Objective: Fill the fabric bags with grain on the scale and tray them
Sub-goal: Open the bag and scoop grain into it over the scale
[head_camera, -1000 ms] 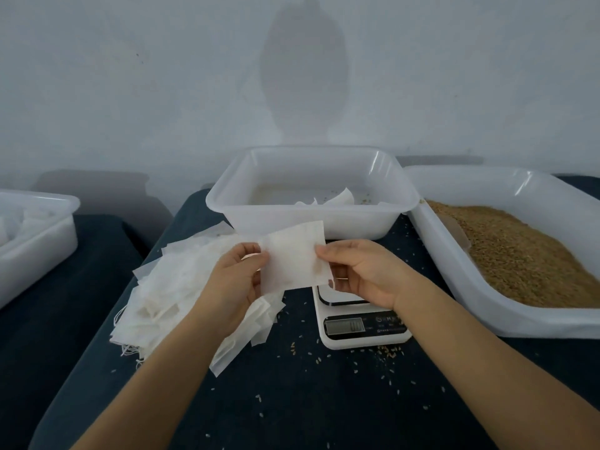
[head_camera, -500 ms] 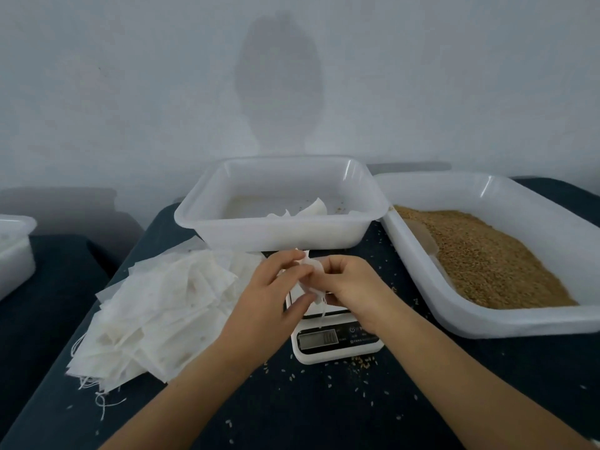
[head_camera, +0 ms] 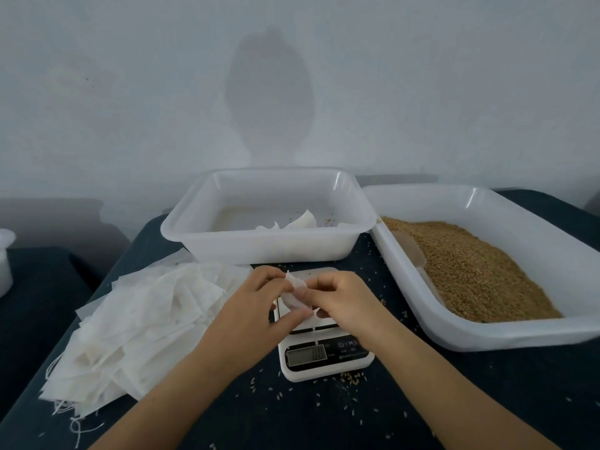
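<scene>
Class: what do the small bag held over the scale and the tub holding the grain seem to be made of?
Bag: thin white non-woven or fabric mesh, matte; it crumples softly. Grain tub: translucent white plastic, apparently; glossy highlights on its rim.

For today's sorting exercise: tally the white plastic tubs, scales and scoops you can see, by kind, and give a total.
White plastic tubs: 3 (bag tray, grain tub, one at the left edge)
Scales: 1
Scoops: 1, lying in the grain
Total: 5

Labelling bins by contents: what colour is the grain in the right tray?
Golden brown grain, seen clearly in the head view.
</scene>
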Tool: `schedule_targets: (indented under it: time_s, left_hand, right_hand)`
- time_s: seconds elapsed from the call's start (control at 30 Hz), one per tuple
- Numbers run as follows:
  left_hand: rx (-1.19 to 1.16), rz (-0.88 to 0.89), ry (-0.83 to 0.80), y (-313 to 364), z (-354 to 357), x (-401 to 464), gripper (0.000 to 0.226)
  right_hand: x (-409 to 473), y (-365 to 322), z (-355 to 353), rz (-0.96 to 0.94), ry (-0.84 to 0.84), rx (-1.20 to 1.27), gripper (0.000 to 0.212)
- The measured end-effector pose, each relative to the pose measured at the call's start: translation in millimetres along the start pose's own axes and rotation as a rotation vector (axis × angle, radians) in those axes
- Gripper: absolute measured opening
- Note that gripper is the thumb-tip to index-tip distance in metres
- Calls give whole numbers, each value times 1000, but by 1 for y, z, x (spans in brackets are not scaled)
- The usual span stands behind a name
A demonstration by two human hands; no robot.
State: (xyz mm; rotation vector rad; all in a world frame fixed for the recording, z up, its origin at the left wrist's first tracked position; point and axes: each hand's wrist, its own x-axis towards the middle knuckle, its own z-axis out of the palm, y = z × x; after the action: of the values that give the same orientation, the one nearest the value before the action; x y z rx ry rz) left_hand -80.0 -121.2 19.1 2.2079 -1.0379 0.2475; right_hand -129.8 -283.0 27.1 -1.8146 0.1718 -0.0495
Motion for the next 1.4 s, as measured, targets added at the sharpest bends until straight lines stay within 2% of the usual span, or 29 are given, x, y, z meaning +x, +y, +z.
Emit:
schedule_targets:
  time_s: [0.1,0.27,0.47,0.63,0.77,0.93,1.03,1.1,1.23,1.3,1.4]
  left_hand:
    - [142,62,-18,-4,-4,5,34]
    - [258,136,-169,-12,-3,9,22]
    - [262,158,-88,-8,-3,10,10]
    - [245,249,-32,0,-6,7,13]
    - [286,304,-6,3,-4,8,19]
    - [231,334,77,0,-3,10,16]
    - [217,336,66,-3,-4,9,25]
    - [208,326,77,-5,-3,8,26]
    - [131,277,127,-4,0,7,25]
    - [102,247,121,-3,1,7,24]
    - [79,208,107,-5,1,7,13]
  right_hand:
    - [0,1,1,-68,31,-115,10]
    - [1,1,1,-107,90,-205,2]
    - [2,-2,-1,-128,162,-388,13]
    - [4,-2,-3,-115,171,-474,24]
    - [6,-3,-3,-105,162,-411,11]
    - [5,-3,-4,-64,140,-379,14]
    - [5,-5,-7,-43,131,-358,19]
    - [5,-6,-9,-32,112,-326,25]
    - [7,-3,-7,12,61,-301,17]
    - [8,-3,-7,21,50,-292,19]
    - [4,-5,-9,8,25,-293,17]
